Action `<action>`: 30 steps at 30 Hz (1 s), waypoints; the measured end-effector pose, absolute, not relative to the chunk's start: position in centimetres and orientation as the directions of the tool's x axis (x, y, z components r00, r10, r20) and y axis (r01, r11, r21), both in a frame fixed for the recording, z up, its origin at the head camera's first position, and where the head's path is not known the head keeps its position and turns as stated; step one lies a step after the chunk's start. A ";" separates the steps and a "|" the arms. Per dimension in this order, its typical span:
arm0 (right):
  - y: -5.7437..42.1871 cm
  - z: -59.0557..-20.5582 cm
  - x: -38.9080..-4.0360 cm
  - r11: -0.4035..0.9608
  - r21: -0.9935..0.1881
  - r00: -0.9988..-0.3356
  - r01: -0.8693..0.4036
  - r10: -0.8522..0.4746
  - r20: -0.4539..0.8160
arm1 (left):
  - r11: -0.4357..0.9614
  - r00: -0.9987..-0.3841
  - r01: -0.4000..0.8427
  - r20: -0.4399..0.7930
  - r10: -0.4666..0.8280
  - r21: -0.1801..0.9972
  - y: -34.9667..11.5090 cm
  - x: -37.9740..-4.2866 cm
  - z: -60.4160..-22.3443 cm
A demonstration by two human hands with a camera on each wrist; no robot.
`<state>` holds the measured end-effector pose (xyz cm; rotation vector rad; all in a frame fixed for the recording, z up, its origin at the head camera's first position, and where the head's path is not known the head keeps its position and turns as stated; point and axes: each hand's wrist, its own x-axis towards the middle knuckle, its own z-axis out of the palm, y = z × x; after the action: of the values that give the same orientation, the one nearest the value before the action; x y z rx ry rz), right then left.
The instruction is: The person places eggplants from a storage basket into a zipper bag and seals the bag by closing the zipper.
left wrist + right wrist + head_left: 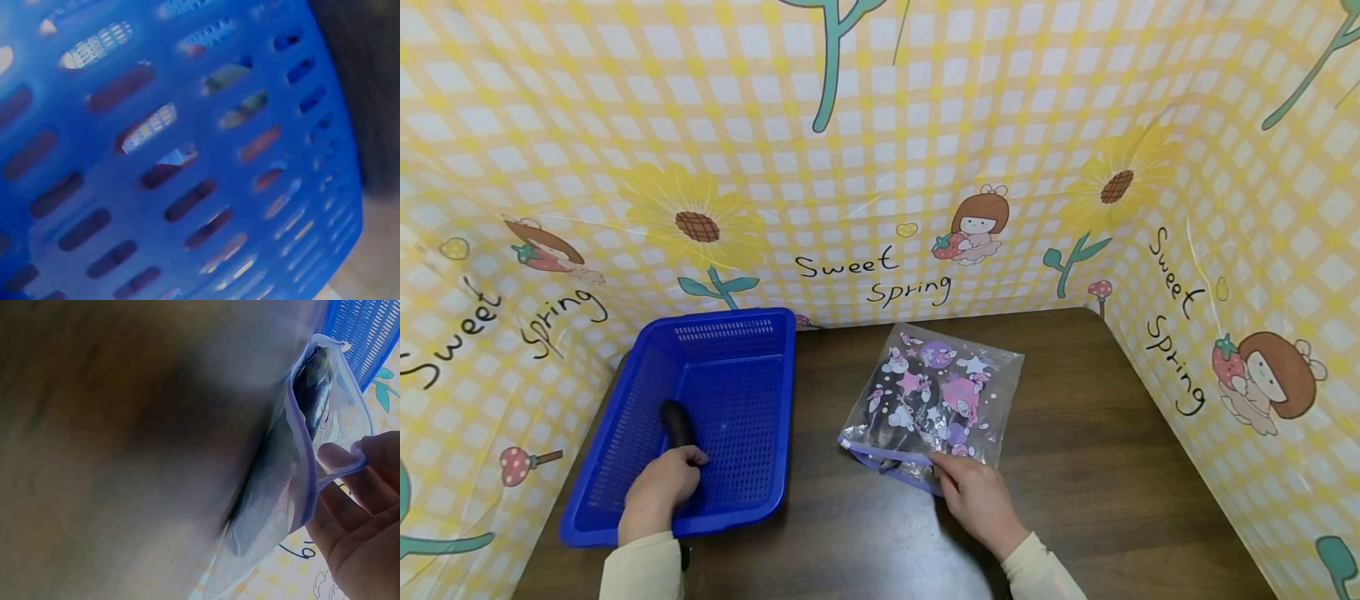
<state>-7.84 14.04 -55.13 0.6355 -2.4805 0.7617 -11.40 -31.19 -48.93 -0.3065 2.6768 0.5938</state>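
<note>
Left hand [662, 487]: reaches over the near rim into the basket; closed around the near end of 1 dark elongated item, with most fingers hidden in the head view.
Dark elongated item [677, 425]: lies in the left half of the basket, rounded end pointing far and slightly left; contact with the floor beneath, cannot tell.
Blue basket [788, 417]: stands on the left of the table, slotted along the walls; fills most of the left wrist view, blurred.
Right hand [981, 504]: pinches 1 lip of the bag between thumb and fingers, toward the right end of the mouth.
Clear bag [958, 392]: lies right of the basket, apart from it, mouth parted and facing near; edged with purple strips, white slider [846, 443] at the left end, printed with stars and pink figures.
Dark glossy contents [314, 387]: inside the bag, reaching close to the mouth; exact number, cannot tell.
Brown table [1120, 467]: wood-grained, beneath basket and bag.
Checked cloth [865, 183]: hangs left, far and right, lettered "Sweet Spring" 3 times.
</note>
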 end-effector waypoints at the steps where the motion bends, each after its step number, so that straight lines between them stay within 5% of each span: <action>1: 14.0 -55.2 -7.9 0.739 -0.391 -0.783 -0.549 -0.291 0.550 | 0.885 -0.916 -0.271 -0.384 -0.116 0.379 -31.2 -11.4 -49.0; 18: 13.8 -55.3 -8.1 0.731 -0.388 -0.778 -0.562 -0.307 0.548 | 0.844 -0.994 -0.109 -0.083 -0.076 0.525 -29.3 -9.4 -47.3; 30: 13.6 -55.1 -8.0 0.741 -0.406 -0.803 -0.535 -0.297 0.516 | 0.846 -0.961 0.078 0.265 -0.077 0.527 -24.0 -7.0 -44.1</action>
<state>-7.98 13.61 -55.06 0.6358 -2.5195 0.7704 -7.01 -24.03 -44.07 0.0009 3.2843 0.9574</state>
